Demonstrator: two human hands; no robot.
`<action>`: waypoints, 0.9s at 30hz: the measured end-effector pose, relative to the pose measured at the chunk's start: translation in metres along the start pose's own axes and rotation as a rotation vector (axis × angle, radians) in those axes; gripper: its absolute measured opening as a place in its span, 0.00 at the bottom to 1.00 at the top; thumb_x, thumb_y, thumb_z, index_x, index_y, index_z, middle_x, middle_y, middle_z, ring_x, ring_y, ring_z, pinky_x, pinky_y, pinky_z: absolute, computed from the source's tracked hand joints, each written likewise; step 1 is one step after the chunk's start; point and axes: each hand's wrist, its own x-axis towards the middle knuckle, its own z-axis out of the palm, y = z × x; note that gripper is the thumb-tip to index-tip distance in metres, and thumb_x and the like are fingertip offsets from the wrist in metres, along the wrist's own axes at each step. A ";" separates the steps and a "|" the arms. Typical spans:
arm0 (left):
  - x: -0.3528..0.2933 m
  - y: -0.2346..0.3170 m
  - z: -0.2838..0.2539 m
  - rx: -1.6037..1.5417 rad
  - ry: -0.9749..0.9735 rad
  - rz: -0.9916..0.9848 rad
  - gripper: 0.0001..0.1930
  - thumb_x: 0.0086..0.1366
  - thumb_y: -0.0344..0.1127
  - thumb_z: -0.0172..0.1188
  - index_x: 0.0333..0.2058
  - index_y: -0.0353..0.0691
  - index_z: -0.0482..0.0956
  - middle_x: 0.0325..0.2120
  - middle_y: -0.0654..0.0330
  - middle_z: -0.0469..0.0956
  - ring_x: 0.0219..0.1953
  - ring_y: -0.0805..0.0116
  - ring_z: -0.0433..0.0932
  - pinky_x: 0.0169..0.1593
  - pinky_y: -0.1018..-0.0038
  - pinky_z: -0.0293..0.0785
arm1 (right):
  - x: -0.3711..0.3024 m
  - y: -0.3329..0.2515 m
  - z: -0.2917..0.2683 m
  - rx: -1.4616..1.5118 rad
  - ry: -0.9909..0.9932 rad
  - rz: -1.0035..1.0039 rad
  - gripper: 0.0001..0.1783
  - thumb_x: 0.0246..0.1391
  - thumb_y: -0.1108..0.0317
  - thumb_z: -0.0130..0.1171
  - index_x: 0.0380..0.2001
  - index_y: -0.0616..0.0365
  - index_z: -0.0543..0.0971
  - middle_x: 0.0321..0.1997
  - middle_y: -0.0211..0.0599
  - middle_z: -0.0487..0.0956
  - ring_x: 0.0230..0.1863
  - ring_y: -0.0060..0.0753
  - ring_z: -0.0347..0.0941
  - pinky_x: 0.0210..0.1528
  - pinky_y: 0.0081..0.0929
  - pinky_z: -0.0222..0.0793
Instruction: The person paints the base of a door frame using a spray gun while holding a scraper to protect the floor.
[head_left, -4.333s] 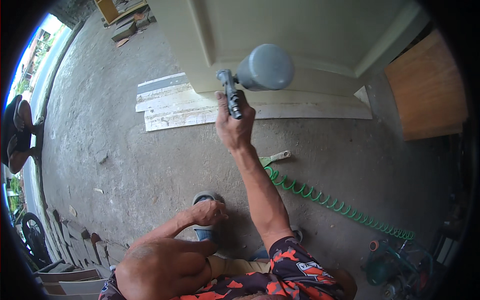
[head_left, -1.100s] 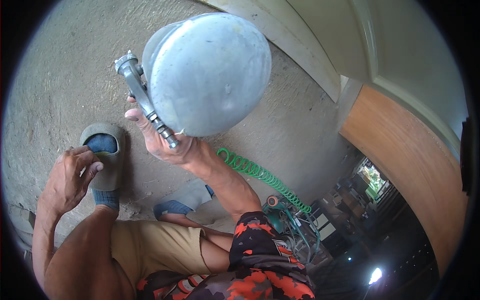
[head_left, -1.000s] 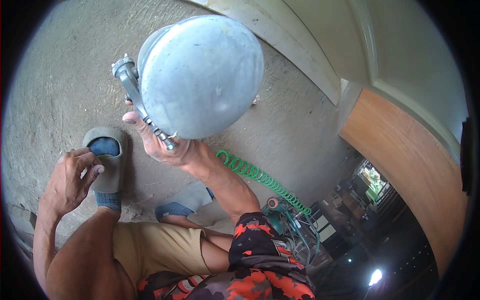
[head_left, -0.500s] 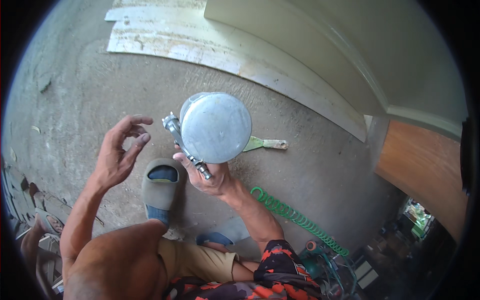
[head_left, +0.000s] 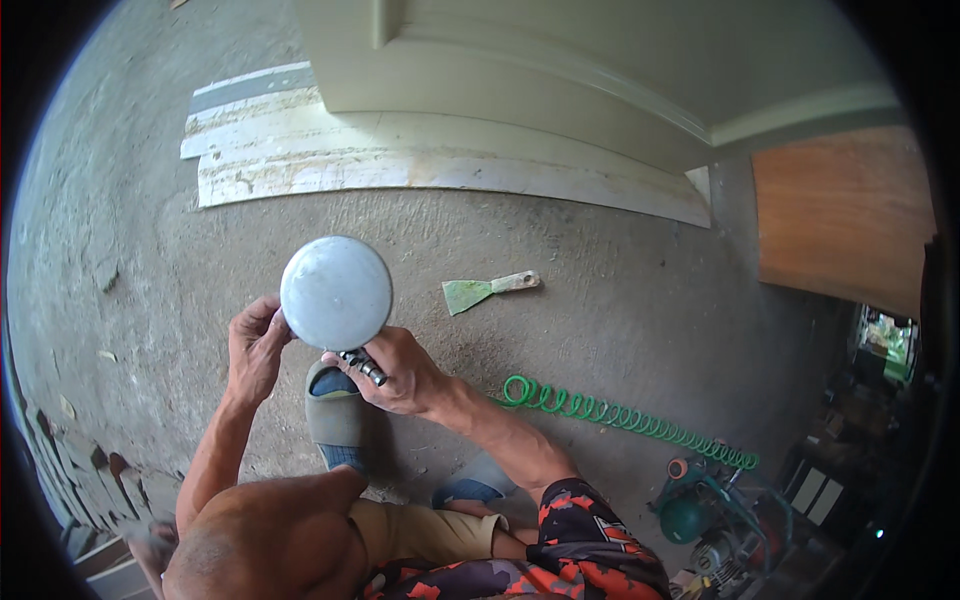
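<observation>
Now right hand (head_left: 400, 372) is clamped round the spray gun (head_left: 360, 364) handle, while left hand (head_left: 255, 345), fingers loosely curled, touches its round metal cup (head_left: 335, 292).

The person is bare-armed — no sleeves, no gloves, no watch or rings on the left hand (head_left: 256, 345) or the right hand (head_left: 398, 372). Shorts (head_left: 560, 550) carry a bold pattern of orange-red and black patches, with a plain tan stretch of fabric (head_left: 420, 528) beside them. On the feet — grey-green slide sandals (head_left: 335, 420) with dark blue insoles showing at the openings.
</observation>
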 end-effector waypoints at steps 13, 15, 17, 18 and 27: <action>0.002 0.003 0.000 0.080 -0.089 -0.020 0.13 0.85 0.35 0.64 0.53 0.30 0.90 0.45 0.61 0.91 0.47 0.76 0.87 0.54 0.72 0.82 | -0.012 -0.001 -0.010 0.035 0.022 0.042 0.26 0.64 0.77 0.72 0.61 0.66 0.74 0.48 0.60 0.87 0.50 0.65 0.88 0.50 0.55 0.84; 0.001 0.004 0.003 0.086 -0.095 -0.010 0.13 0.84 0.35 0.64 0.52 0.31 0.90 0.45 0.61 0.91 0.47 0.76 0.87 0.54 0.73 0.82 | -0.013 -0.003 -0.011 0.022 0.018 0.050 0.26 0.64 0.77 0.72 0.62 0.66 0.74 0.49 0.60 0.87 0.51 0.65 0.88 0.50 0.55 0.85; 0.002 0.006 0.006 0.089 -0.080 -0.003 0.12 0.84 0.35 0.64 0.51 0.32 0.90 0.44 0.63 0.91 0.45 0.78 0.85 0.50 0.75 0.80 | -0.014 -0.002 -0.014 0.019 0.016 0.060 0.27 0.63 0.77 0.72 0.62 0.66 0.74 0.50 0.60 0.87 0.52 0.66 0.88 0.51 0.55 0.85; 0.002 0.007 0.010 0.092 -0.088 -0.001 0.12 0.84 0.35 0.64 0.51 0.32 0.90 0.44 0.63 0.91 0.45 0.78 0.85 0.50 0.75 0.80 | -0.014 -0.002 -0.015 0.031 0.009 0.070 0.28 0.63 0.77 0.72 0.63 0.65 0.74 0.52 0.60 0.87 0.53 0.65 0.88 0.52 0.55 0.85; 0.003 0.009 0.015 0.049 -0.004 0.016 0.09 0.82 0.32 0.65 0.47 0.33 0.91 0.40 0.67 0.90 0.39 0.83 0.81 0.42 0.79 0.73 | -0.013 0.002 -0.016 0.086 -0.017 0.081 0.36 0.54 0.81 0.69 0.68 0.64 0.73 0.55 0.58 0.88 0.57 0.64 0.88 0.58 0.53 0.84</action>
